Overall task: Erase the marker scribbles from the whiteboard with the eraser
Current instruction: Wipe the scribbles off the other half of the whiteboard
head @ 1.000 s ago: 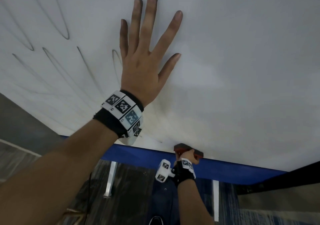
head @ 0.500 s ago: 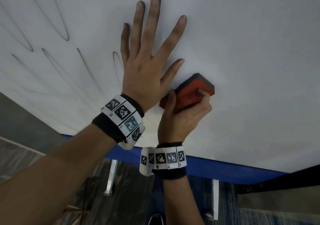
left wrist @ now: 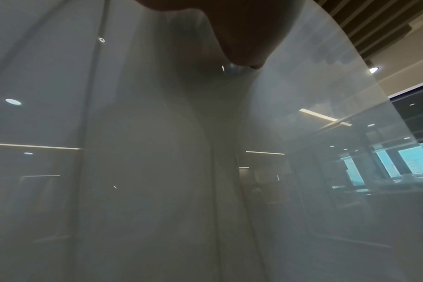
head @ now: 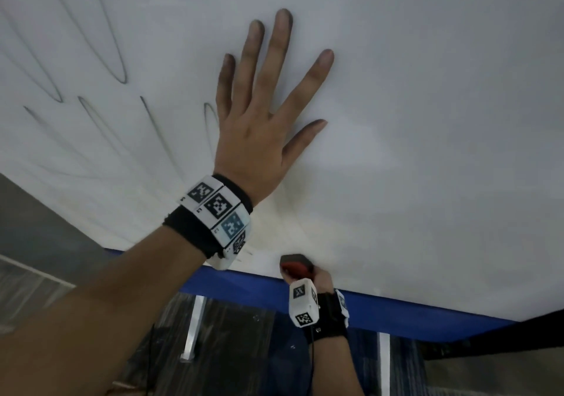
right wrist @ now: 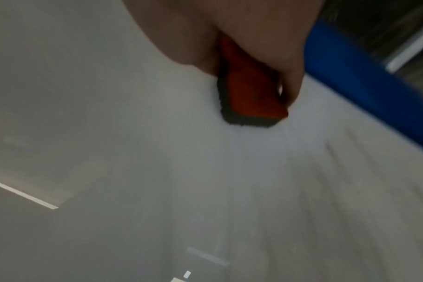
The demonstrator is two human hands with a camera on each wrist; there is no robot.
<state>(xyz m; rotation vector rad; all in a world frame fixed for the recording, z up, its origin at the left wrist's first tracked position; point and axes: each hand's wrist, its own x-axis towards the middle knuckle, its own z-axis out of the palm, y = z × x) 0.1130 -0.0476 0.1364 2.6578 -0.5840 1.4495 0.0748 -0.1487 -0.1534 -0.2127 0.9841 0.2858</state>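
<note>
The eraser [head: 295, 265] is down at the bottom edge of the whiteboard [head: 427, 106] now, a full stroke below where it was half a second ago, when it sat up beside the thumb of the braced hand. The right hand [head: 320, 278] has it gripped, fingers curled round the red back, and in the right wrist view the dark felt face [right wrist: 249, 122] lies against the white surface just short of the blue frame [head: 396, 307]. That reads as the end of a downward pass, the same low spot it occupied a second ago, so the stroke is cycling up and down in one lane. The left hand [head: 262, 127] has not shifted: palm flat on the board, fingers straight and spread, holding nothing, just steadying. The board beneath and beyond the right hand looks clean, with only faint smears near the left wrist. The real work lies on the far side of the left hand, where the scribbles [head: 100, 60] loop in long dark ovals, one of them [head: 209, 124] running right against the little-finger side. My read: this lane is finished, and the next passes need to move across, which probably means lifting or sliding the bracing hand out of the way.
</note>
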